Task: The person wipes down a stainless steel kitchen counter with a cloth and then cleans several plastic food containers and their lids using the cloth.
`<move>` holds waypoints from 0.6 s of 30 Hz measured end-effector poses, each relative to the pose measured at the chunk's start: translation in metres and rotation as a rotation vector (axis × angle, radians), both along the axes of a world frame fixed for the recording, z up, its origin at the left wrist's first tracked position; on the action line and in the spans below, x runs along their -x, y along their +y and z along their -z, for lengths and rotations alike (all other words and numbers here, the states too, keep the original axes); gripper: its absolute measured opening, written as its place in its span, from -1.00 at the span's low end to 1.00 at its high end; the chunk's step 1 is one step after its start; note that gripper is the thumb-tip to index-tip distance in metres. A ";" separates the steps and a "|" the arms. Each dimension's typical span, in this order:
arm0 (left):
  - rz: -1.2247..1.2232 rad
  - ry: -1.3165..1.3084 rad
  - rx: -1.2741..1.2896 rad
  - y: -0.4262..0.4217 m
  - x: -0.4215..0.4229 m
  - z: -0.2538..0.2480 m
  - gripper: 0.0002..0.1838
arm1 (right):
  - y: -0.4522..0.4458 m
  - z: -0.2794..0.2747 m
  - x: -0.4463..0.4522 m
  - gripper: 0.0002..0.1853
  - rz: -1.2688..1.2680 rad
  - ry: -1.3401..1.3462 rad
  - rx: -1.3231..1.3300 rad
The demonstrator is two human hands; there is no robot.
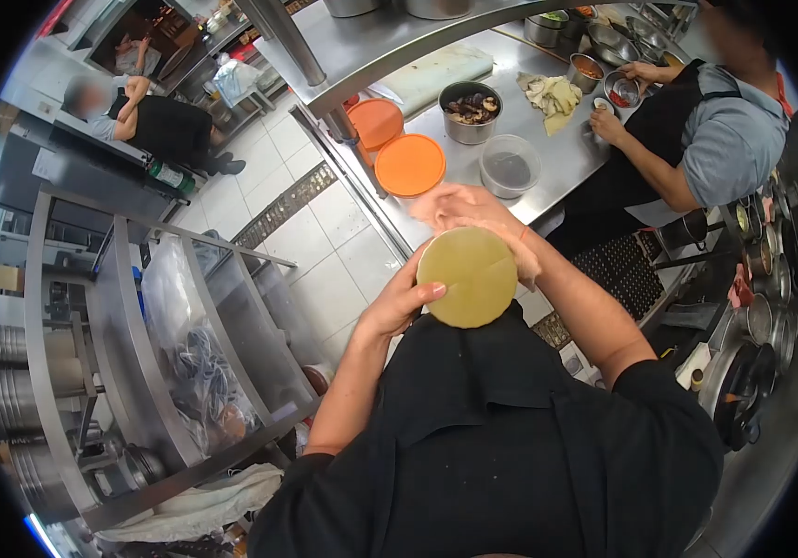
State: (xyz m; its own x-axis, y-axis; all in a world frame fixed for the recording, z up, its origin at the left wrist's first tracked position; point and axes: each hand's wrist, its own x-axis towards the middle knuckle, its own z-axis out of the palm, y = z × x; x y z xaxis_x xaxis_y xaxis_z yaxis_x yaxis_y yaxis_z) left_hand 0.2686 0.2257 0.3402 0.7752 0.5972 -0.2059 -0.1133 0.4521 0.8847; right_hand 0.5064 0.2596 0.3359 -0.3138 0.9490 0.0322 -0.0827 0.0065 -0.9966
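My left hand [408, 296] grips a round, flat-topped yellow-green lid or container [470, 284] in front of my chest, thumb lying on its face and fingers behind it. Whether there is a tub under that face is hidden. Just beyond it, my right hand [485, 212] holds a pale pink cloth [527, 259], which hangs down by the disc's right edge; its fingers are partly covered and blurred. An orange round lid [410, 165] on the steel counter lies nearest, with a clear plastic tub [511, 167] to its right.
A steel pot of dark cut food [471, 112], a second orange lid [376, 123] and a crumpled cloth [551, 98] rest on the counter [562, 167]. A co-worker [697, 130] stands at right holding bowls. Metal shelving [129, 316] rises at left; another person [134, 112] sits behind.
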 end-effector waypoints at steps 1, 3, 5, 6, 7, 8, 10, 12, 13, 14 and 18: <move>-0.027 -0.027 0.037 0.003 -0.004 0.002 0.14 | -0.009 -0.002 -0.004 -0.72 0.126 0.061 0.103; -0.067 -0.082 0.101 0.013 -0.015 0.002 0.15 | -0.023 -0.007 -0.016 -0.74 0.391 0.185 0.299; -0.169 -0.062 0.126 0.026 -0.024 -0.010 0.05 | -0.025 0.020 -0.049 -0.70 0.507 0.129 0.167; -0.214 -0.061 0.120 0.041 -0.028 -0.015 -0.02 | -0.026 0.032 -0.064 -0.68 0.566 0.100 0.105; -0.259 -0.060 0.114 0.055 -0.033 -0.018 -0.09 | -0.030 0.036 -0.074 -0.67 0.635 0.103 0.109; -0.374 -0.038 0.101 0.069 -0.040 -0.018 -0.15 | -0.035 0.039 -0.084 -0.67 0.707 0.105 0.111; -0.504 0.011 0.008 0.103 -0.051 -0.009 -0.12 | -0.040 0.051 -0.102 -0.65 0.829 0.145 0.149; -0.540 0.099 -0.179 0.133 -0.055 0.012 -0.04 | -0.049 0.054 -0.123 -0.65 0.872 0.061 0.145; -0.560 0.159 -0.289 0.145 -0.056 0.025 -0.03 | -0.052 0.055 -0.130 -0.65 0.891 0.019 0.143; -0.580 0.220 -0.399 0.153 -0.055 0.036 -0.02 | -0.056 0.056 -0.133 -0.69 0.924 0.026 0.113; -0.706 0.478 -0.364 0.159 -0.045 0.051 0.08 | -0.072 0.043 -0.143 -0.68 0.912 0.212 0.224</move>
State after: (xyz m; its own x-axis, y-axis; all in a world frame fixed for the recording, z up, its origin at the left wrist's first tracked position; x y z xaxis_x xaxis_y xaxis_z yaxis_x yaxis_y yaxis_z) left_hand 0.3135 0.3848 0.2887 0.0878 0.9892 -0.1175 0.1571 0.1028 0.9822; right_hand 0.6496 0.1877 0.2934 0.5392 0.8161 -0.2079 -0.3186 -0.0308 -0.9474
